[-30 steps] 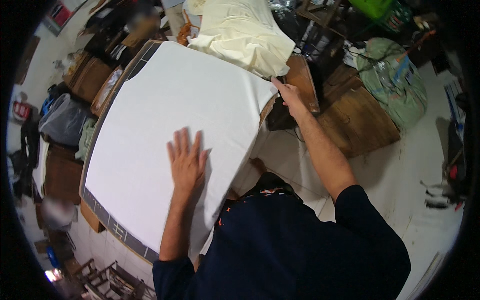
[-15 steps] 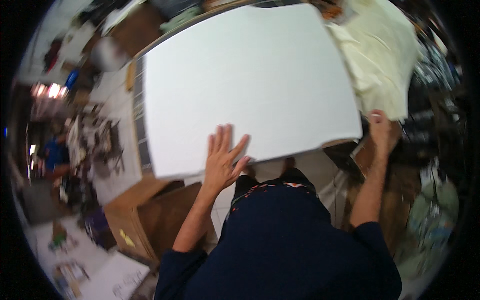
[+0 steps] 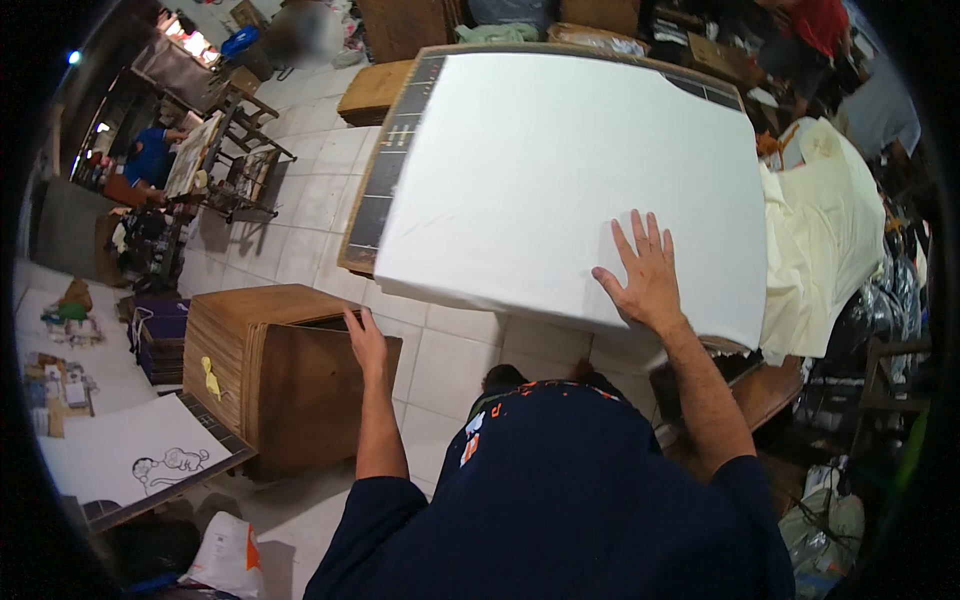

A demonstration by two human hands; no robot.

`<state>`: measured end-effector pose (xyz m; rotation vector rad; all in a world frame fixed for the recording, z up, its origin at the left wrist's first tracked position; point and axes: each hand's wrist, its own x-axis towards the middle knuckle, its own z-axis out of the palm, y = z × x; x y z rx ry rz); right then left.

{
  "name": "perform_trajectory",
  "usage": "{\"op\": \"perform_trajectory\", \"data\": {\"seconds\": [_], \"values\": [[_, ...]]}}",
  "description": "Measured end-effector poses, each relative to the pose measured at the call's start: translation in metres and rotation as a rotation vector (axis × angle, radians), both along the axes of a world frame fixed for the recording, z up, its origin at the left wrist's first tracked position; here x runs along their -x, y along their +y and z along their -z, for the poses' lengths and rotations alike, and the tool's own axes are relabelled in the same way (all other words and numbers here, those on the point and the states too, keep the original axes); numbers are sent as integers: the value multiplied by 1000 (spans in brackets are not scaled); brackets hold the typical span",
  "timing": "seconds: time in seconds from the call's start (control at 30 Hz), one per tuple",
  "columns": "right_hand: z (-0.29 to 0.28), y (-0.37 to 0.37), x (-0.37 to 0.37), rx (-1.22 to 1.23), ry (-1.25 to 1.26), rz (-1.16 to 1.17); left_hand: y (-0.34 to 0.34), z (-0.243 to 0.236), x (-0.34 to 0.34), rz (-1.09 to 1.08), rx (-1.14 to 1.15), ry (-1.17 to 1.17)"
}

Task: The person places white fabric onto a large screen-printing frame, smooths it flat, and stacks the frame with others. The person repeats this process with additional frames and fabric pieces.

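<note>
A large white cloth (image 3: 570,180) lies over a dark-bordered board (image 3: 410,110) in front of me. My right hand (image 3: 648,280) rests flat on the cloth's near right part, fingers spread. Off to the left, my left hand (image 3: 367,343) has its fingers stretched out, holding nothing. It is near the right-hand corner of a stack of thin brown boards (image 3: 230,330); whether it touches them I cannot tell. A crumpled cream cloth (image 3: 820,240) hangs beside the white cloth on the right.
At lower left lies another board with a white sheet (image 3: 130,440) bearing a black line drawing. A white bag (image 3: 225,555) stands below it. Pale floor tiles (image 3: 455,360) show between the boards. Farther back, one person in blue (image 3: 150,155) works and another wears red (image 3: 820,25).
My right hand has left the cream cloth's edge and come onto the white cloth. My left hand has come off the white cloth toward the brown boards. The view has turned left.
</note>
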<state>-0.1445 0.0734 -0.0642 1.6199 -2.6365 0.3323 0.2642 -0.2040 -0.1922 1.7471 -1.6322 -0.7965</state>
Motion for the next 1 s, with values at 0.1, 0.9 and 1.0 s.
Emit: {"op": "perform_trajectory", "data": {"seconds": [0.1,0.9,1.0], "values": [[-1,-32,-13,15,29,95,24,97,-86,172,-285,-132],[-1,-300,-147,191,-371,-386,-2,154,-174,-33,-559,346],[-1,-341,-123,-54,36,27,-29,140,-176,36,-589,285]]}}
